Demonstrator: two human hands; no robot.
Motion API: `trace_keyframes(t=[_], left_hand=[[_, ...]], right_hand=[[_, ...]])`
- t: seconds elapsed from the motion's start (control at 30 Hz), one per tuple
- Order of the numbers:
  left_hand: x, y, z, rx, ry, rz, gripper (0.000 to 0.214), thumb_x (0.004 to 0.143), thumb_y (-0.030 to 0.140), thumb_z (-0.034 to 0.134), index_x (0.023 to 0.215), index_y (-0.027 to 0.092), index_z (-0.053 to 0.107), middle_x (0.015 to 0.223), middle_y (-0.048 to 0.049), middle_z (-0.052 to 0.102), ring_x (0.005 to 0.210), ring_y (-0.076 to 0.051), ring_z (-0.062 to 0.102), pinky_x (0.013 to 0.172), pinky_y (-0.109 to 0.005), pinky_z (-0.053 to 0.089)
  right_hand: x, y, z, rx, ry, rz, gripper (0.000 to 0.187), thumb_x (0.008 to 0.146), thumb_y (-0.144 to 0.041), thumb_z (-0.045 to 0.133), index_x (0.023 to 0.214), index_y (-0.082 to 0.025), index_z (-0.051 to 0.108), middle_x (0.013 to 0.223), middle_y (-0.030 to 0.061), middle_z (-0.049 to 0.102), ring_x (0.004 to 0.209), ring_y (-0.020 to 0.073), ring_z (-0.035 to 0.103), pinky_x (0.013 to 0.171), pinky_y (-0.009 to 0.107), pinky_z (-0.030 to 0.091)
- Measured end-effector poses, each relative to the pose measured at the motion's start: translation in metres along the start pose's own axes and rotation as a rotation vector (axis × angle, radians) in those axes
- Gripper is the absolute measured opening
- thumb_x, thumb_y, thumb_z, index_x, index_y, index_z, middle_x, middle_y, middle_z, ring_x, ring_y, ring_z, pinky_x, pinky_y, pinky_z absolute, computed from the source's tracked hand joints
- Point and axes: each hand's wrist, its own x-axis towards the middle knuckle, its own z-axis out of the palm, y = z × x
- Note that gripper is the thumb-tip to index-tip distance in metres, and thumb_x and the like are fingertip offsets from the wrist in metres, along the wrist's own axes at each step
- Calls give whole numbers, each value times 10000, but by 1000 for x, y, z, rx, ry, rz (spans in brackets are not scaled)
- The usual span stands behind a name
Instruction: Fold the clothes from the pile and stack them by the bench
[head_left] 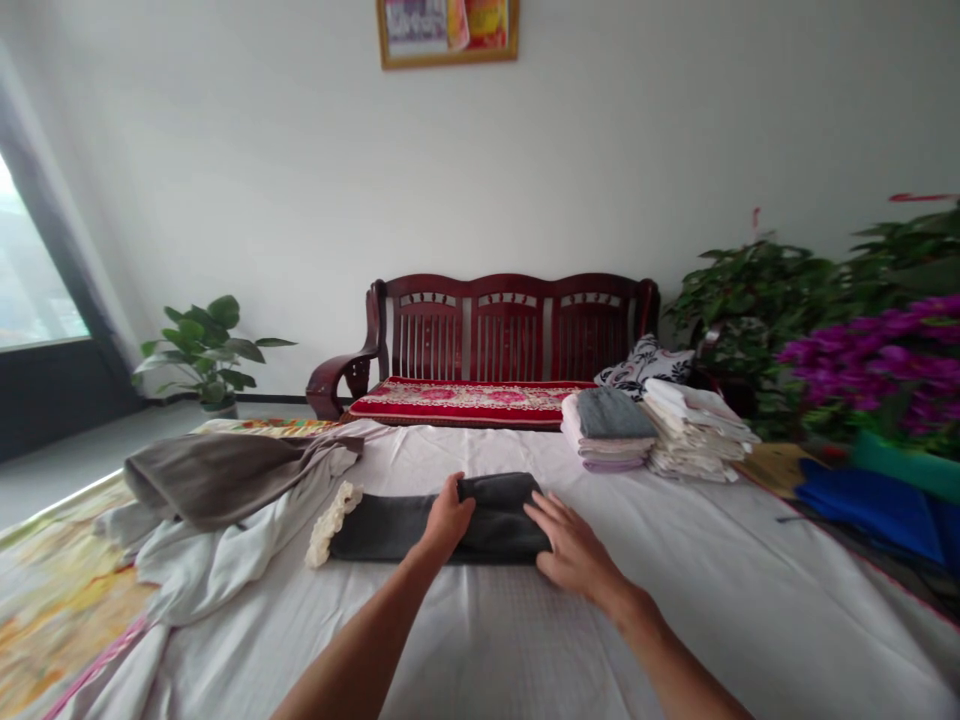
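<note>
A dark grey garment [397, 527] lies folded into a long strip on the white cloth, with a cream ruffled trim [334, 522] at its left end. Near its middle, my left hand [448, 520] is closed on the fabric, its fingertips partly hidden. My right hand [576, 548] rests at the strip's right end, fingers apart and touching the folded edge. The right part of the garment looks thicker, as if folded over on itself.
A brown-grey garment [210, 475] and a pale grey one [217, 560] lie loosely at left. At the back right stand a folded stack with a grey top [615, 415] and a white stack [697, 430]. Beyond the white cloth [720, 600] is a wooden bench [506, 325].
</note>
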Motion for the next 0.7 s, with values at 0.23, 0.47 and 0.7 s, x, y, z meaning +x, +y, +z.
trace_keyframes(t=[0.23,0.47,0.7], left_hand=[[-17,25,-8,514,82,292,537,960,272,431,1472,113,440,1522,-159,445,1433,-288,376,1182,-377,285],[-30,7,7,724,-42,321,630,984,421,399,1535,117,357,1624,-131,289,1493,-342,255,1195,-490,269],[-30,3,7,679,-3,332,618,987,426,403,1532,136,370,1618,-113,312,1490,-330,266,1202,-490,269]], right_hand=[[40,-26,-16,-91,129,14,550,964,-286,354,1478,-126,468,1571,130,394,1487,295,277,1199,519,254],[59,-24,38,-186,61,84,589,948,-390,497,1482,-144,455,1596,163,342,1486,322,270,1180,496,268],[62,0,33,495,319,439,580,798,-255,570,1357,-102,555,1408,193,561,1362,293,458,1154,417,305]])
